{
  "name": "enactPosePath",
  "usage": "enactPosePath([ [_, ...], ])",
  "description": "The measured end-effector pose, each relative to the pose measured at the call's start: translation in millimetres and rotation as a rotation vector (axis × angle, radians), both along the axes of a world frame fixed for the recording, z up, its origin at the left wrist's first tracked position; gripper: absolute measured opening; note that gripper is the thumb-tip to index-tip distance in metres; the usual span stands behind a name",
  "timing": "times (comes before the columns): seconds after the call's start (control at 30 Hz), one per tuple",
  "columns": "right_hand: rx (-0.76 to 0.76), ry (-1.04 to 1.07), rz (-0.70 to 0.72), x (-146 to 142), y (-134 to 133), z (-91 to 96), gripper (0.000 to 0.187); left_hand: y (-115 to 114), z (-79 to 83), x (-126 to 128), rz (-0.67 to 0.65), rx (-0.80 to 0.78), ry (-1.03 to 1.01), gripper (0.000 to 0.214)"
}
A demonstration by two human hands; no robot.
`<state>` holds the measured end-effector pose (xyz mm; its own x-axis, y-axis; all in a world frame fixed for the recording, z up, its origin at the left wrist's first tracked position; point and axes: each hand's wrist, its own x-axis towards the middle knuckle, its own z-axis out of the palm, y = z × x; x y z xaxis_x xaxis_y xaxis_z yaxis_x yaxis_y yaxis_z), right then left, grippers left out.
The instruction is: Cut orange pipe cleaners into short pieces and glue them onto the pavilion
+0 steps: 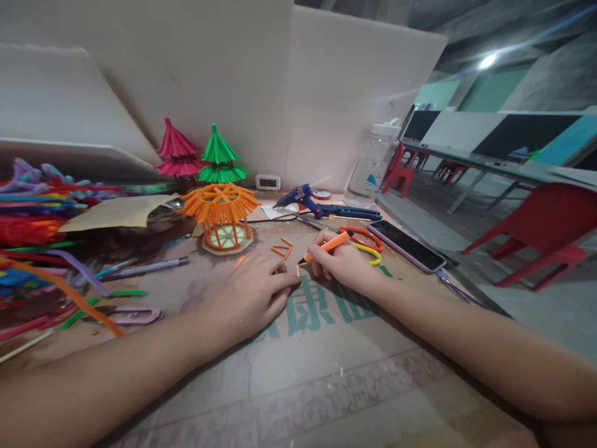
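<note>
r grip (pixel 338 261) pinching marker (pixel 328 246), tip down at or just by the pale stick (pixel 298 270), just l of that grip on the tabletop (pixel 209 386). l grip (pixel 252 283): fingers bent, index tip near stick; can't tell if pinching it. orange bits (pixel 281 250) beyond, btwn the grips. scissors (pixel 374 254) just r of r grip, phone (pixel 408 246) further r. orange model (pixel 219 198) beyond l grip.
</note>
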<state>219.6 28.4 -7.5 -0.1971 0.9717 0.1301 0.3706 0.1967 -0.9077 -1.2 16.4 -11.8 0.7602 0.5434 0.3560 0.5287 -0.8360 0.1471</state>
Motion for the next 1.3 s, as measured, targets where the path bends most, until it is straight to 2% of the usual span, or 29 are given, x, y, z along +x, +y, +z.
enactPosePath([
  [0.3,-0.056,-0.013,0.019,0.1,-1.8,2.6,0.019,-1.1,1.1,0.0,0.009,-0.005,0.007,0.028],
  [0.53,-0.019,0.019,-0.027,-0.3,-1.5,1.9,0.02,-1.6,1.1,0.6,0.014,0.002,0.015,0.028],
  [0.87,-0.021,0.006,0.003,0.8,-1.6,2.4,0.019,-1.6,2.4,0.4,0.006,-0.012,0.023,0.029],
  [1.07,-0.076,-0.012,0.026,-0.2,-1.7,3.4,0.018,-0.5,0.8,0.1,-0.014,-0.01,0.0,0.029],
  [1.3,-0.016,0.006,-0.005,-0.2,-0.8,1.4,0.02,-1.0,2.3,0.7,-0.016,-0.01,0.019,0.031],
])
